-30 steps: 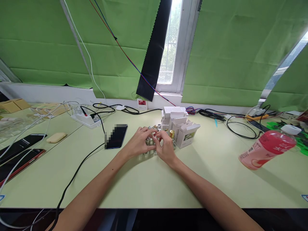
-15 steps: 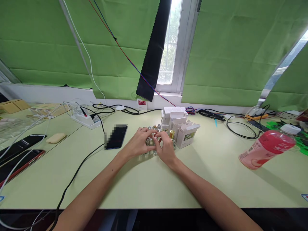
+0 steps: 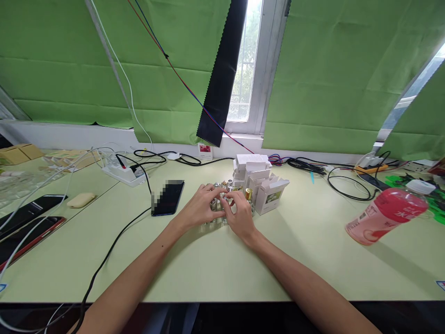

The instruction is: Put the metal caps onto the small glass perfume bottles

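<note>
In the middle of the table several small glass bottles stand close together, some silver-capped (image 3: 230,183). My left hand (image 3: 199,206) curls around the bottles from the left, thumb and fingers bent. From the right my right hand (image 3: 240,215) meets it, its fingertips almost touching the left ones over a small glass bottle (image 3: 224,215). Both hands appear to grip among the bottles; fingers partly hide the contact. A gold-capped bottle (image 3: 248,194) rises just behind my right hand. Small white boxes (image 3: 271,197), one with open flaps, stand just beyond on the right.
Left of my hands lies a dark phone (image 3: 169,197). A power strip (image 3: 123,172) and black cables run along the back. More phones (image 3: 29,211) and a yellowish case (image 3: 81,200) lie far left. A pink drink bottle (image 3: 385,215) stands at the right.
Almost nothing differs. Both hands stay over the small bottles, with only a slight shift of the fingertips.
</note>
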`<state>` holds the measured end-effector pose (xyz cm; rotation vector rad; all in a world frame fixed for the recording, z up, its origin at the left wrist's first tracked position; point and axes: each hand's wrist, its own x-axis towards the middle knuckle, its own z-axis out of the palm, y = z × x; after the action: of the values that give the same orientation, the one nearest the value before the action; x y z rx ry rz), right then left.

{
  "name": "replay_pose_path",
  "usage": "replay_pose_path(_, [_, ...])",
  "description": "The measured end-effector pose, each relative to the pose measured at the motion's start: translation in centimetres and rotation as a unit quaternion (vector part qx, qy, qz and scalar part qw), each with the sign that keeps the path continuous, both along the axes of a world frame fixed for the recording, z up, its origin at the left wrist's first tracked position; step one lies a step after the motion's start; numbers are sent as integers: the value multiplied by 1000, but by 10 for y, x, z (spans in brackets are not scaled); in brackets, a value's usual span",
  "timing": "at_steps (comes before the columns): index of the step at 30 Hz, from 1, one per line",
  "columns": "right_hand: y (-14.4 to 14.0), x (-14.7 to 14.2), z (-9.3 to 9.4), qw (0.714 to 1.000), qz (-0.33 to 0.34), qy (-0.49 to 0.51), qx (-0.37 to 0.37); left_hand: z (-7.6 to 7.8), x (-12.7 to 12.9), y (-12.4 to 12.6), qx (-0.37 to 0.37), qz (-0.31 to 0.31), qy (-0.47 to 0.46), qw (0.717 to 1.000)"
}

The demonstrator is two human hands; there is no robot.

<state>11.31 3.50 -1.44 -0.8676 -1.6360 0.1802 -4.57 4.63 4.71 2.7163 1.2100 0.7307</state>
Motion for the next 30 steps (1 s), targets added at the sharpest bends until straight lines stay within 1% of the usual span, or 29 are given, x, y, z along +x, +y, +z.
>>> replay_pose_path(9, [-1,0,-1,1000,-4,9,-11,1,1,-1,6,3,0,1000])
replay_pose_path(18, [-5,0,5,1000,-1,18,-22,0,0,-1,5,3,6,1000])
replay_pose_path(23, [-5,0,6,1000,13,19,-18,0,1,-1,0,2,1,1000])
replay_pose_path(30, [-2,-1,3,1000,6,13,-11,1,1,-1,-5,0,-2,1000])
